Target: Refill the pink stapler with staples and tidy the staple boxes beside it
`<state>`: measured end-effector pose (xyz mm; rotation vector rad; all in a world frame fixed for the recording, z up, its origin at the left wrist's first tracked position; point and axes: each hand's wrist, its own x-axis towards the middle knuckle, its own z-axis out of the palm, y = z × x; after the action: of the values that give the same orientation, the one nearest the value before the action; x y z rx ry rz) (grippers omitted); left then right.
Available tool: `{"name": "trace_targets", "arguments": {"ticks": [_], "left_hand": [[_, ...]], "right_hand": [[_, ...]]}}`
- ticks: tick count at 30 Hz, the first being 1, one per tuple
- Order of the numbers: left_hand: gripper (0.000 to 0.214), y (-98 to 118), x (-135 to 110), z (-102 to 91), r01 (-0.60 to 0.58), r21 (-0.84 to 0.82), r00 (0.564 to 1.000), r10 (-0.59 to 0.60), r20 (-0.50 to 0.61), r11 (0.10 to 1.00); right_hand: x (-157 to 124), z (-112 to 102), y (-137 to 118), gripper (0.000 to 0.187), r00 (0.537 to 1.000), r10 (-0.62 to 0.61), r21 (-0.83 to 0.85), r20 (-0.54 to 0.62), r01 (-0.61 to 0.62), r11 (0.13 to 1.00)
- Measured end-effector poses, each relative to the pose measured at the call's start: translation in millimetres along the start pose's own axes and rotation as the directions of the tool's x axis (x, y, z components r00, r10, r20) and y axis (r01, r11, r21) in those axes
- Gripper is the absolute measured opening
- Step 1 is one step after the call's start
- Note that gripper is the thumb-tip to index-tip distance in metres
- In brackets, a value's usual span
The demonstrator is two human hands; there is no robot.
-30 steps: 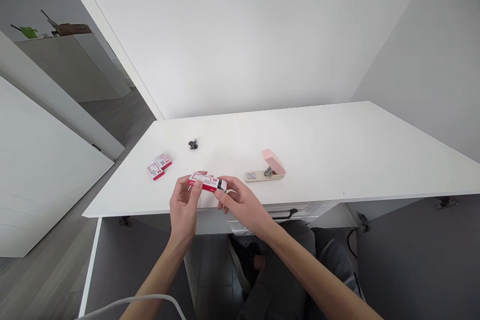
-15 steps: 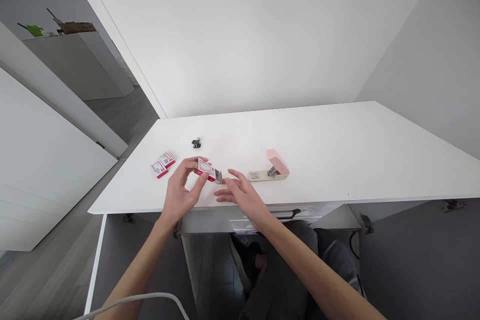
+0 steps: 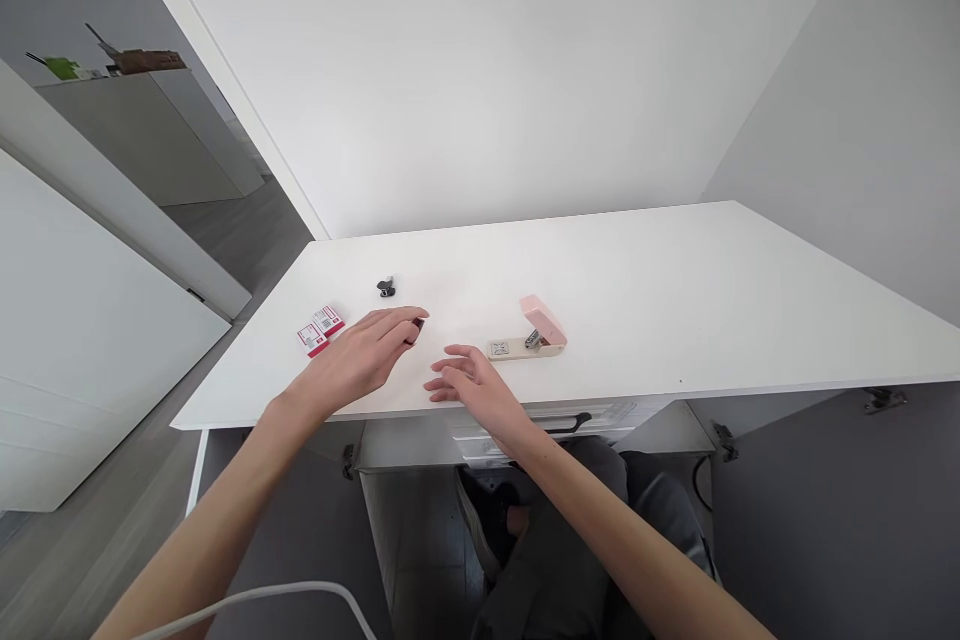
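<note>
Left hand [image 3: 369,352] closed on the box [image 3: 419,324], mostly hidden by the fingers, above the table [image 3: 645,290]. Right hand [image 3: 481,390] loosely open, holding nothing, near the stapler [image 3: 545,322].

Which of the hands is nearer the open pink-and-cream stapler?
Right. The right hand is just left of the stapler, toward the person; the left hand is farther left.

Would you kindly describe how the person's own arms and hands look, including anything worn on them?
The left hand and right hand are gloveless, with no ring, watch or bracelet visible. No sleeve shows on either forearm. A thin whitish cable crosses the left forearm in view.
</note>
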<state>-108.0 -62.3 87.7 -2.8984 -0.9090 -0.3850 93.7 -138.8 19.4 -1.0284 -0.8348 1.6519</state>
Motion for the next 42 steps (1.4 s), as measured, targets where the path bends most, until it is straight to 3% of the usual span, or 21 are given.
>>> {"name": "trace_targets", "arguments": {"ticks": [4,7,9,12,14,16,20,23,26,31,37,42], "left_hand": [[0.025,-13.2,-0.4,3.9,-0.099,0.047,0.995,0.097,0.038,0.994],[0.027,-21.6,-3.4,4.2,-0.109,-0.007,0.994,0.109,0.023,0.994],[0.026,-22.5,-5.4,1.8,-0.060,-0.070,0.998,0.060,0.005,0.996],[0.016,-13.2,-6.0,-3.5,0.120,-0.222,0.986,-0.143,-0.091,0.968],[0.015,-1.3,-4.7,-5.6,0.198,-0.430,0.935,-0.301,-0.188,0.881],[0.023,11.0,-3.1,-4.4,0.185,-0.654,0.865,-0.438,-0.246,0.733],[0.034,28.8,-3.8,6.6,0.153,-0.886,0.757,-0.628,-0.180,0.438],[0.039,39.8,-6.6,14.4,0.125,-0.946,0.741,-0.663,-0.112,0.299],[0.047,52.9,-8.0,15.5,0.113,-0.967,0.745,-0.663,-0.071,0.230],[0.054,67.7,-9.3,12.9,0.117,-0.973,0.761,-0.648,-0.040,0.198],[0.050,73.3,-12.6,19.6,0.157,-0.948,0.787,-0.615,-0.048,0.276],[0.049,82.2,-8.7,23.4,0.231,-0.906,0.774,-0.631,-0.050,0.355]], "right_hand": [[-0.4,0.1,0.8,0.033,1.000,-0.015,-0.013,0.008,0.015,1.000],[0.0,0.2,1.3,0.031,1.000,-0.013,-0.023,0.012,0.014,1.000],[0.3,0.4,1.8,0.029,1.000,-0.019,-0.030,0.015,0.019,0.999],[1.5,1.1,4.5,0.028,0.999,-0.047,-0.040,0.021,0.048,0.998],[2.1,2.0,6.9,0.030,0.996,-0.088,-0.042,0.009,0.088,0.995],[1.4,3.0,7.8,0.036,0.989,-0.147,-0.047,-0.021,0.146,0.988],[-5.8,4.0,0.6,0.052,0.978,-0.204,0.014,-0.043,0.205,0.979],[-12.9,3.7,-9.5,0.055,0.985,-0.166,0.152,0.043,0.157,0.976],[-17.9,3.3,-16.0,0.051,0.980,-0.154,0.215,0.127,0.124,0.969],[-23.2,2.1,-16.4,0.048,0.971,-0.180,0.204,0.158,0.147,0.968],[-29.9,-0.2,-15.2,0.057,0.973,-0.159,0.249,0.168,0.114,0.962],[-35.1,-5.9,-15.6,0.064,0.977,-0.123,0.298,0.172,0.067,0.952]]}}
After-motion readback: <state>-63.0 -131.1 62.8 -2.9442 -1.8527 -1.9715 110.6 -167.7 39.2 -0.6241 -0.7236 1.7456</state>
